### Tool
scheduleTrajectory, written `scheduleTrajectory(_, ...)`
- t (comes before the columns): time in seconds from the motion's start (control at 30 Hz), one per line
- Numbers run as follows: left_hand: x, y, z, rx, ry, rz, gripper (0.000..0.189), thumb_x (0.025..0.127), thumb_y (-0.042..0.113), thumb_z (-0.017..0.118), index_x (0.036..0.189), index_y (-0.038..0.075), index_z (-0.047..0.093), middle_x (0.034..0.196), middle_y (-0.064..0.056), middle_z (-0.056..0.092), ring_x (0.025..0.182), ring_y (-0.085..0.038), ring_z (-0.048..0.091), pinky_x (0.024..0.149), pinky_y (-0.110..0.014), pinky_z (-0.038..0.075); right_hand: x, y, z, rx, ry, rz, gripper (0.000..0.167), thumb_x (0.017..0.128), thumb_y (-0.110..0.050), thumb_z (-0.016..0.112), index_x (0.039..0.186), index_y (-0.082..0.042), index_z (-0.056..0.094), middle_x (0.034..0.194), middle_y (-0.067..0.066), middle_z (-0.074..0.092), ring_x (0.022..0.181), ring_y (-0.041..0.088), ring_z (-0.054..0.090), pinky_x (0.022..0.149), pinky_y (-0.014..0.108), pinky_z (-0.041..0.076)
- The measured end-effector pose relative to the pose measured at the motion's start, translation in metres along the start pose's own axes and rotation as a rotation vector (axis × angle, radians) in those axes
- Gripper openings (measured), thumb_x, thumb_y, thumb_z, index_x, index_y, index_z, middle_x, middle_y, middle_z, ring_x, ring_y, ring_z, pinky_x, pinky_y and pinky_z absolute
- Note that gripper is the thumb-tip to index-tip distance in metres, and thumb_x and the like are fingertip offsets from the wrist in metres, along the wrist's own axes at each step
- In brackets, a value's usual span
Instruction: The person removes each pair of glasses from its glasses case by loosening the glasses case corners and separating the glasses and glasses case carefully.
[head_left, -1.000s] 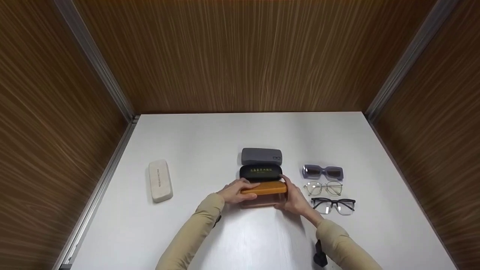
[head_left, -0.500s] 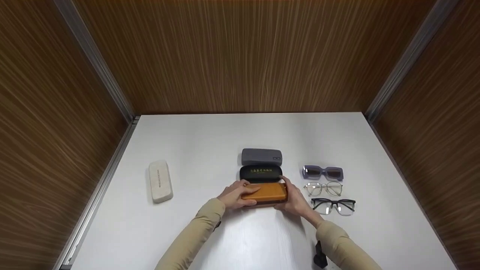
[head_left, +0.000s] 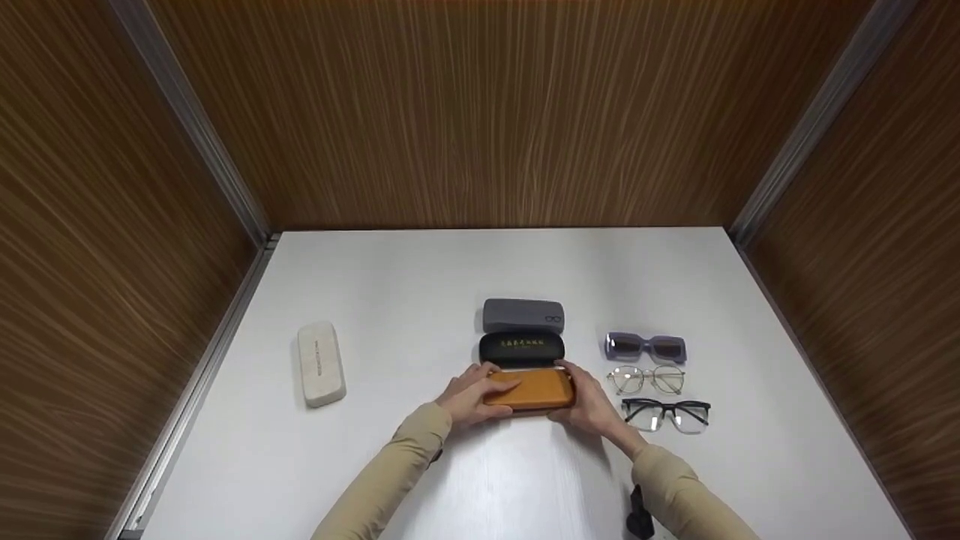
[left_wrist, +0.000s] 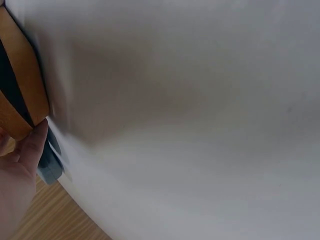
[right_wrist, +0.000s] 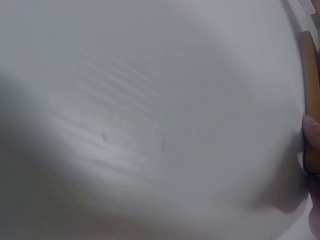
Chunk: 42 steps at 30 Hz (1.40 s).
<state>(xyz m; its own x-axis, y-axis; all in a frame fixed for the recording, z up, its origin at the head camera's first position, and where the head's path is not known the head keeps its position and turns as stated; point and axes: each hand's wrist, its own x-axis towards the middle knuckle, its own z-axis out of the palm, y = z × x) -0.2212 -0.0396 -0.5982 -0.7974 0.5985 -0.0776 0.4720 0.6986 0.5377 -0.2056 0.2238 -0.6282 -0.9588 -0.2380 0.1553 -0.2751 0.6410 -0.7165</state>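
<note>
wood-grained panels (head_left: 480, 112) were seen around the white bench (head_left: 405, 277), where an orange case (head_left: 536, 394) was held near the middle, just in front of a black case (head_left: 522, 356). the orange one was gripped at its left end by the left hand (head_left: 471, 397), at its right by the right hand (head_left: 591, 403). in the left wrist view it was cut off at the left; whether its lid (head_left: 538, 385) was fully down could not be told. the gold lettering (head_left: 522, 343) was too small to be read.

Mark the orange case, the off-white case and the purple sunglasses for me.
Orange case (head_left: 543, 388): head view, on the top of its lid.
Off-white case (head_left: 322, 367): head view, middle of its upper face.
Purple sunglasses (head_left: 646, 346): head view, on the bridge.
</note>
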Motion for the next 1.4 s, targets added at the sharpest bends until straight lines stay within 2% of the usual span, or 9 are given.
scheduleTrajectory(0.17,-0.001,0.000,0.002,-0.013,0.004,-0.012,0.058,0.093,0.046,0.069,0.147,0.035,0.051,0.144,-0.004,0.048,0.131,-0.026,0.046,0.106,-0.052,0.044,-0.001,0.001,0.001,-0.016,0.001,-0.010,0.087,0.060,-0.005,0.093,0.136,0.005,0.052,0.127,0.024,0.064,0.117,0.040,0.061,0.109,0.058,0.046)
scheduleTrajectory(0.43,-0.001,0.000,0.004,0.018,0.029,0.002,0.058,0.091,0.046,0.071,0.145,0.033,0.054,0.142,-0.004,0.049,0.128,-0.026,0.047,0.094,-0.046,0.046,-0.001,0.002,0.001,-0.034,-0.001,-0.017,0.084,0.061,-0.005,0.094,0.135,0.005,0.054,0.125,0.024,0.064,0.116,0.040,0.061,0.107,0.058,0.047)
scheduleTrajectory(0.6,0.001,0.000,0.005,0.023,0.041,0.011,0.059,0.090,0.046,0.072,0.145,0.033,0.054,0.141,-0.004,0.050,0.126,-0.026,0.048,0.094,-0.047,0.047,0.000,0.002,0.001,-0.032,-0.010,-0.005,0.082,0.063,-0.006,0.093,0.136,0.003,0.055,0.126,0.023,0.064,0.116,0.039,0.061,0.108,0.057,0.047)
scheduleTrajectory(1.17,0.009,-0.001,0.012,0.129,0.076,0.020,0.059,0.093,0.044,0.069,0.149,0.037,0.050,0.143,-0.005,0.047,0.126,-0.027,0.047,0.095,-0.051,0.051,0.002,0.008,0.004,0.004,0.072,-0.024,0.081,0.060,-0.007,0.094,0.131,0.004,0.056,0.124,0.024,0.065,0.116,0.042,0.060,0.108,0.060,0.045)
scheduleTrajectory(1.4,0.014,0.001,0.012,0.141,0.090,0.022,0.059,0.094,0.041,0.069,0.149,0.035,0.049,0.144,-0.008,0.046,0.127,-0.031,0.046,0.096,-0.055,0.051,0.009,0.009,0.003,0.027,0.066,0.018,0.079,0.062,-0.004,0.093,0.132,0.004,0.056,0.127,0.025,0.063,0.121,0.044,0.058,0.112,0.059,0.042)
